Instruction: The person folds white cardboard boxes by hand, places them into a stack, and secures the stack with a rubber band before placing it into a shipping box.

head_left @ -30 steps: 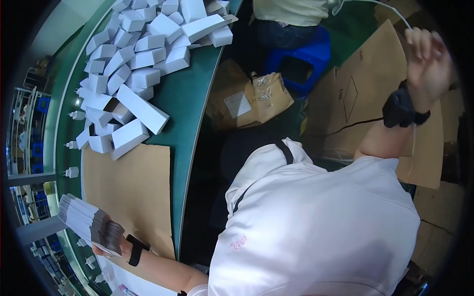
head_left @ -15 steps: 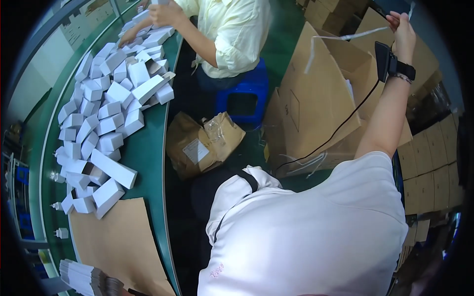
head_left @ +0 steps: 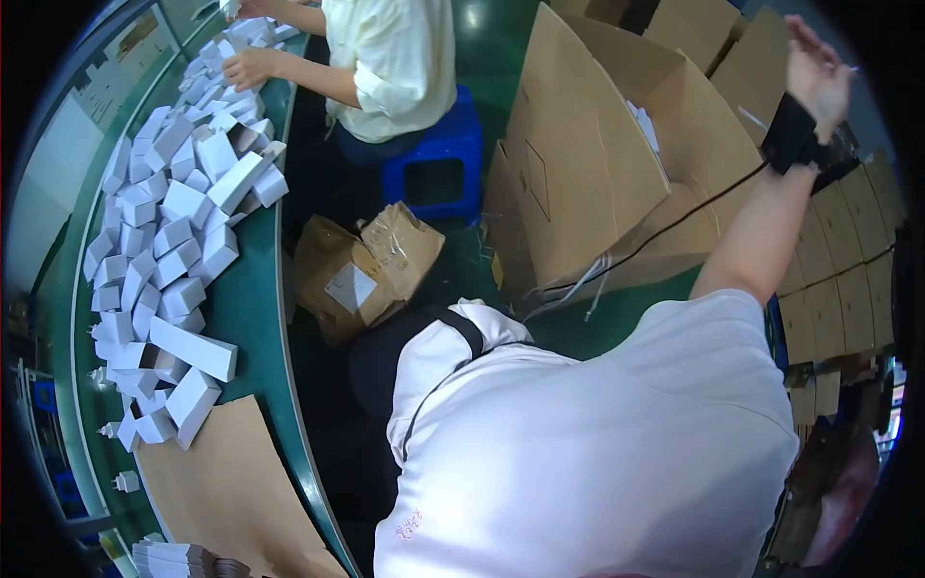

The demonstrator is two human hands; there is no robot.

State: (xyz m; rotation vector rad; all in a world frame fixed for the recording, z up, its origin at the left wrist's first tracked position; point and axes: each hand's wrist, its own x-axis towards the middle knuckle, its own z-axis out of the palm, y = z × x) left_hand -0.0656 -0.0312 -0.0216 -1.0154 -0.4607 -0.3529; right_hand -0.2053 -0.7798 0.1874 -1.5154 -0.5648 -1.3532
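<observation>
My right arm reaches out to the far right, and my right hand (head_left: 819, 82) is raised beside a big cardboard carton (head_left: 568, 144), blurred by motion. Its fingers look stretched up and apart, with the palm turned toward me. Small bits of a white strip (head_left: 752, 118) show near the hand; whether they join behind it I cannot tell. A black device (head_left: 790, 133) with a cord is strapped at my right wrist. White papery pieces (head_left: 644, 125) lie inside the carton. My left hand is out of view.
Many small white boxes (head_left: 178, 260) are heaped on the green table (head_left: 252, 289) at left, near a flat cardboard sheet (head_left: 226, 482). A co-worker (head_left: 385, 67) sits on a blue stool (head_left: 462, 154). An opened brown paper-wrapped package (head_left: 366, 275) lies on the floor between table and carton.
My right hand has turned from a pinch on the long white strip to stretched fingers. The strip no longer hangs across the carton. The whole view has shifted, and the co-worker's hands have moved.
</observation>
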